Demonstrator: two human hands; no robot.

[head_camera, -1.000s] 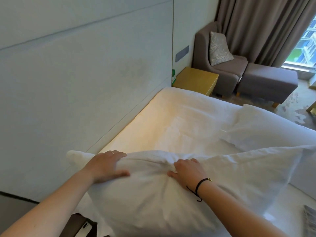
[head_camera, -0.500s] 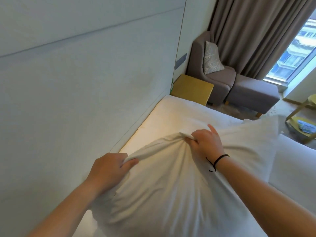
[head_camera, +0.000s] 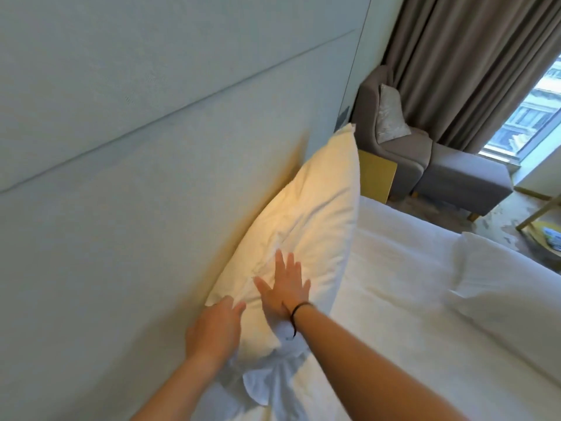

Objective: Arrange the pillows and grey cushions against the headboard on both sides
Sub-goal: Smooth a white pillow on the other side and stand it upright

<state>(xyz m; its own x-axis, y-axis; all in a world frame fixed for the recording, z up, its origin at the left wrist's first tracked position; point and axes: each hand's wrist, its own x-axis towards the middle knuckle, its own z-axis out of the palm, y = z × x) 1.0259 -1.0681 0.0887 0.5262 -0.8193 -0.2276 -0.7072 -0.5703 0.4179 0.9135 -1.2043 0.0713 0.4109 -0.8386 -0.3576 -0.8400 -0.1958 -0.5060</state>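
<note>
Left hand [head_camera: 212,326] nearest, at the pillow's [head_camera: 306,226] near end next to the headboard [head_camera: 121,208] — fingers look loosely bent against the fabric, thumb hidden, can't tell if it pinches anything. Right hand [head_camera: 285,290] just beyond it, flat on the pillow's front face, fingers straight and spread, pressing; black band on the wrist. Pillow is white, stands on its long edge on the bed [head_camera: 394,299], leaning back against the pale headboard. Long axis runs along the headboard, near end by the hands, far corner pointing up toward the bedside table [head_camera: 376,177]. Loose pillowcase flap bunched at the near end under the wrists. Second white pillow [head_camera: 501,287] lies flat on the bed to the right, well apart. Further off — grey armchair [head_camera: 391,141] with a patterned grey cushion [head_camera: 390,117], grey footstool [head_camera: 461,177], brown curtain [head_camera: 461,65], window [head_camera: 528,117].
</note>
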